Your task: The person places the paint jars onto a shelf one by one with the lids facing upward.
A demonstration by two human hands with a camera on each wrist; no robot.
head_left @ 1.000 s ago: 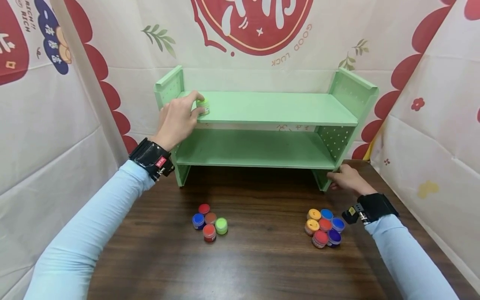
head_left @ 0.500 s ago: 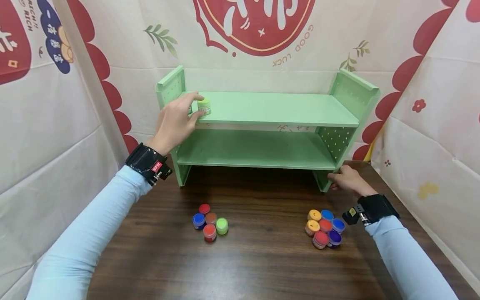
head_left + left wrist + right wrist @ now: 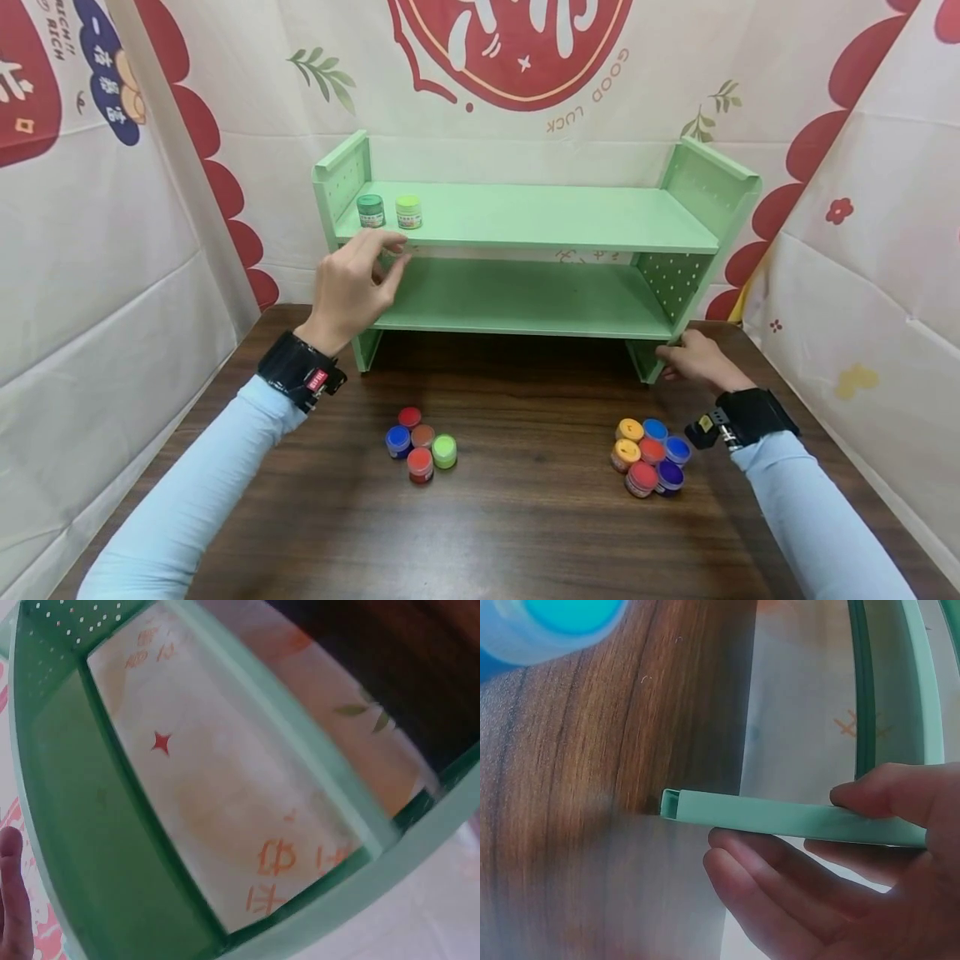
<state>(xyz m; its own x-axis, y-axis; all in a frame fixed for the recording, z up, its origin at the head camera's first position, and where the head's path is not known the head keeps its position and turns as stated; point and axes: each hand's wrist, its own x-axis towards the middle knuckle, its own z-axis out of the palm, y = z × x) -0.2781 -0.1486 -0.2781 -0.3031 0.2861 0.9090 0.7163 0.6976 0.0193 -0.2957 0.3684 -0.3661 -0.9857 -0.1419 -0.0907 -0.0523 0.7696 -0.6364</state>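
Observation:
My left hand (image 3: 352, 287) hovers in front of the left end of the green two-tier shelf (image 3: 525, 218), its fingers loosely bent around nothing. Just above it on the top tier stand a dark green paint jar (image 3: 371, 211) and a yellow-green paint jar (image 3: 408, 212), side by side with a small gap. My right hand (image 3: 699, 362) grips the shelf's lower right side panel; in the right wrist view the thumb lies on one face of the green panel (image 3: 795, 816) and the fingers on the other.
On the brown table (image 3: 525, 517) a cluster of paint jars with a light green jar (image 3: 444, 451) sits front left. Another cluster, with a yellow jar (image 3: 625, 454) and a purple jar (image 3: 669, 477), sits front right by my right wrist. Printed cloth (image 3: 517, 150) hangs behind and at both sides.
My left hand has let go of the yellow-green paint jar and drawn back and down from the top tier, uncovering the dark green jar. My right hand keeps its place on the shelf.

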